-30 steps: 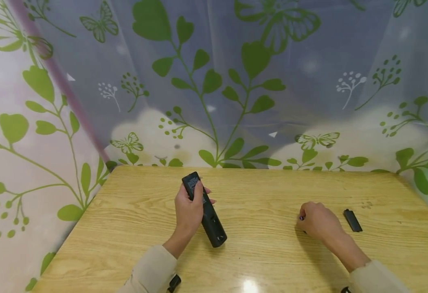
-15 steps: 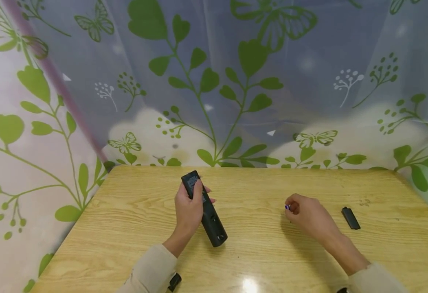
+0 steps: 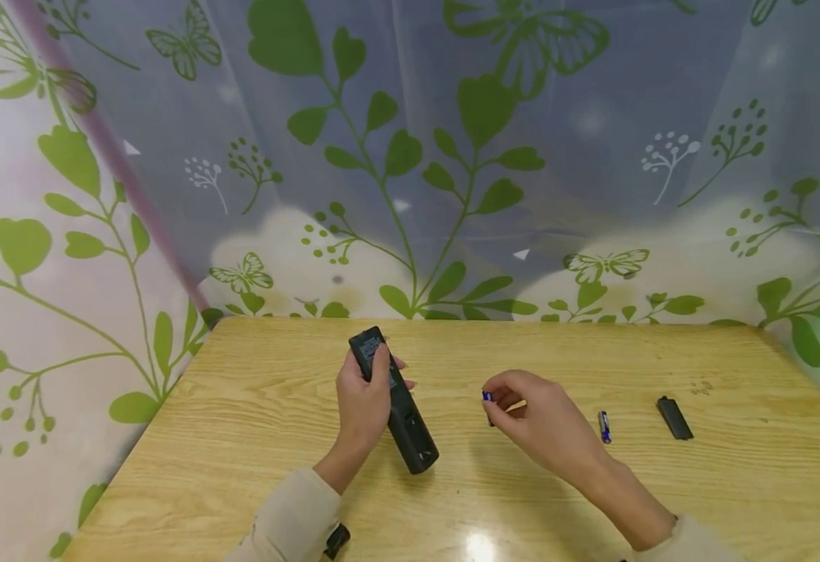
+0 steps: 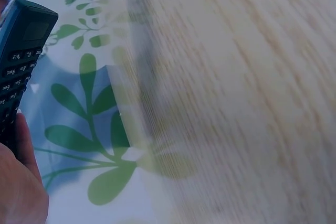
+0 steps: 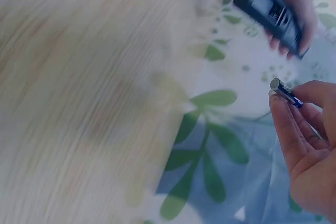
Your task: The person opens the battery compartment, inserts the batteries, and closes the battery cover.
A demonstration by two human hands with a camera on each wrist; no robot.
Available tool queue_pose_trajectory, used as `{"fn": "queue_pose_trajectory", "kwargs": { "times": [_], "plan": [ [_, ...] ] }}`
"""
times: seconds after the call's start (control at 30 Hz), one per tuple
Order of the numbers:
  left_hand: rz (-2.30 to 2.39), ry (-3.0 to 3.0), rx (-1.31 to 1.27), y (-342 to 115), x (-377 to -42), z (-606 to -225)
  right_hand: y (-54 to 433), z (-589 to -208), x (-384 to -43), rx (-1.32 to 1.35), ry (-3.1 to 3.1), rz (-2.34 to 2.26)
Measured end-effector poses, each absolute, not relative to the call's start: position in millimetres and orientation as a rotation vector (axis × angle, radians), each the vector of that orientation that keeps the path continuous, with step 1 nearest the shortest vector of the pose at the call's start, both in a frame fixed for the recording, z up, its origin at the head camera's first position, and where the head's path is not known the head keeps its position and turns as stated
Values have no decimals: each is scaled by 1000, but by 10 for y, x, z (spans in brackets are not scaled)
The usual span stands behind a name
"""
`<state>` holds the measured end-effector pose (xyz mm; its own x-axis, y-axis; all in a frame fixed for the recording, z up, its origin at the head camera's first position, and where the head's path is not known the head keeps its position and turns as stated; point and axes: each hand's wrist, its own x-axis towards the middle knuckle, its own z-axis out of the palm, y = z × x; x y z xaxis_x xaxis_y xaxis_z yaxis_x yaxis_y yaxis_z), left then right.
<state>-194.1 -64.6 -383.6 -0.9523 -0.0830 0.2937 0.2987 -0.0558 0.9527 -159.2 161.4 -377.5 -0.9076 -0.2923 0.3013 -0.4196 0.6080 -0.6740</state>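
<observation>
My left hand (image 3: 362, 406) grips a long black remote control (image 3: 402, 421), its back turned up and its thumb lying over a label. The battery compartment lies uncovered at the remote's near end. In the left wrist view, rows of number keys show on the remote's front (image 4: 21, 72). To the right of it, above the table, my right hand (image 3: 550, 421) pinches a small blue battery (image 5: 286, 93) between thumb and fingertips, apart from the remote. A second blue battery (image 3: 605, 427) lies on the table beside the right wrist. Farther right is the black battery cover (image 3: 675, 417).
The light wooden table (image 3: 276, 367) reaches back to a hanging cloth (image 3: 410, 156) printed with green leaves and butterflies. More of this cloth hangs along the left side. A small black object (image 3: 336, 540) shows by the left sleeve.
The right hand has risen and moved left toward the remote with a battery in its fingers. The other battery, hidden earlier, now shows on the table. The left hand has stayed nearly still.
</observation>
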Motion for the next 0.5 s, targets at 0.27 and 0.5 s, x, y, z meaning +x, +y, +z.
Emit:
{"fn": "queue_pose_trajectory", "kwargs": {
  "times": [0.27, 0.5],
  "plan": [
    [-2101, -1951, -242, -622, -1928, -3798, 1301, -3826, -1518, 754, -2517, 1353],
    [-2083, -1934, -272, -616, -1910, -3787, 1090, -3929, -1471, 787, -2467, 1420]
  ]
}}
